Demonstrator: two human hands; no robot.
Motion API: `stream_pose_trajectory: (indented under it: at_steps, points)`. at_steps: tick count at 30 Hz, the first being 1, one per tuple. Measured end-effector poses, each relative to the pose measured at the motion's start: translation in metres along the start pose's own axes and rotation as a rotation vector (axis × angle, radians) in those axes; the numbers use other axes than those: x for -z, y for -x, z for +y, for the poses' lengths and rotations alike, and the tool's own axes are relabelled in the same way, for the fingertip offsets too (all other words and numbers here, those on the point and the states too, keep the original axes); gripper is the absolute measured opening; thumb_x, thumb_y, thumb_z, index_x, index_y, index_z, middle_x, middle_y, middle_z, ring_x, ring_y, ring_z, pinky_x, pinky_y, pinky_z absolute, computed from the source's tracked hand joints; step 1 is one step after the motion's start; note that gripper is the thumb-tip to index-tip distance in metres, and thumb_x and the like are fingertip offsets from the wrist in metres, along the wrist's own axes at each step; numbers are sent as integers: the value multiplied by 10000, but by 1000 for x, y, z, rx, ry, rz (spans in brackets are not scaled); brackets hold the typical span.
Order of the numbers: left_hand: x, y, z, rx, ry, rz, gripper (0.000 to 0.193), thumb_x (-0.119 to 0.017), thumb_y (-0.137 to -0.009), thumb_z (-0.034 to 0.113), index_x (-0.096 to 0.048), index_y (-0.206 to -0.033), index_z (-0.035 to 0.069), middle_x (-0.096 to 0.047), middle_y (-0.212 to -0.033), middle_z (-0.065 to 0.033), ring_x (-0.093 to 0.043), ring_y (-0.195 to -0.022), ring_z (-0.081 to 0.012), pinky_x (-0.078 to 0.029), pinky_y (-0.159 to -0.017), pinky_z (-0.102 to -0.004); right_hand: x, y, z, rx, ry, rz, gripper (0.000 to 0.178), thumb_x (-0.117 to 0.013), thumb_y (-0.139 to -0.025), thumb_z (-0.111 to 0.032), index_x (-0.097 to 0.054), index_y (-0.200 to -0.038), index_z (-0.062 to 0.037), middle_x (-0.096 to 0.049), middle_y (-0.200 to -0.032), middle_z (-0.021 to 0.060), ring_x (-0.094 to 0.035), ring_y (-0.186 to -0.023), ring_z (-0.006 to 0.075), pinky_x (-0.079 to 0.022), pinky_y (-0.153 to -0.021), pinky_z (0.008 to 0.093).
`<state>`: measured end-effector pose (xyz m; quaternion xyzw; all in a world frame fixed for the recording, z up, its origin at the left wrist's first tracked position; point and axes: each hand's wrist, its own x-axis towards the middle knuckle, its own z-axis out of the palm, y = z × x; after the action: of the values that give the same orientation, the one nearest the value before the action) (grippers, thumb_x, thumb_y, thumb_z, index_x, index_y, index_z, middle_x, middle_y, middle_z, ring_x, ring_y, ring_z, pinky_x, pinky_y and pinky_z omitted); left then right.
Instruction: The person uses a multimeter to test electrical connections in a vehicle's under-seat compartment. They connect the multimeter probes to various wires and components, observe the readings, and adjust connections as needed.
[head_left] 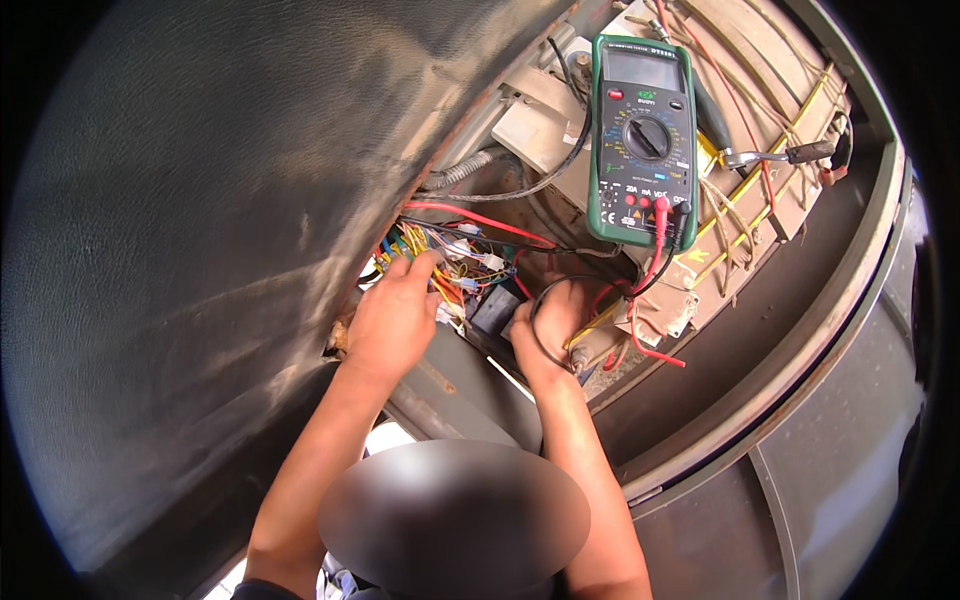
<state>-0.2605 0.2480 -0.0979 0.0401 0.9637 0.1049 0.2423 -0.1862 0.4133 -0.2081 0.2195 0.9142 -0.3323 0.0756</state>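
My left hand (390, 315) is at a tangle of thin coloured wires (412, 240), its fingers bent and closed around some of them. White plug connectors (490, 262) hang among these wires, just right of that hand. My right hand (552, 318) reaches into the cavity beside a dark box-shaped part (493, 310). Its fingertips are hidden there, and a black cable loops across the back of the hand. Above it lies a green-rimmed multimeter (645, 140), with a red test lead (660, 225) and a black test lead (681, 222) plugged into its lower end.
A ratchet wrench (780, 156) rests right of the multimeter on a dusty beige housing (715, 285) with rigid yellow strips and cords. A large dark padded panel (200, 200) fills the left. A curved metal rim (860, 270) borders the compartment at right. A ribbed conduit (462, 170) crosses behind the wires.
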Motion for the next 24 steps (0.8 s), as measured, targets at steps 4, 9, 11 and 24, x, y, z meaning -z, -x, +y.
stream_pose_trajectory:
  at_steps: [4, 9, 11, 24]
  points:
    - [-1, -1, 0, -69, -18, 49, 329, -742, -956, 131, -661, -1266, 57, -677, -1137, -215, -704, -998, -419, -550, -878, -522, 5, 4, -13, 62, -423, -133, 276, -705, -841, -48, -691, -1110, 11, -650, -1124, 209, -610, -1120, 423, -502, -980, 500]
    - [2, -7, -2, 44, 140, -43, 228, -739, -956, 142, -682, -1156, 46, -716, -1095, -193, -706, -1027, -413, -559, -907, -505, -17, 13, -22, 174, -662, -206, 293, -700, -951, -68, -718, -1243, -40, -683, -1314, 198, -631, -1207, 400, -506, -1046, 483]
    - [3, -9, -4, 86, 242, -52, 207, -738, -950, 109, -679, -1135, 41, -729, -1053, -186, -714, -992, -406, -559, -891, -502, -23, 16, -28, 167, -611, -160, 312, -721, -963, -99, -727, -1268, -34, -721, -1259, 202, -680, -1148, 371, -527, -1018, 450]
    - [0, -2, 8, 69, 96, 97, 344, -703, -924, 47, -684, -1261, 111, -665, -1168, -189, -689, -1016, -416, -551, -905, -527, -54, 0, -6, -160, -806, -57, 243, -717, -930, -37, -721, -1170, 1, -704, -1098, 173, -684, -941, 269, -548, -906, 390]
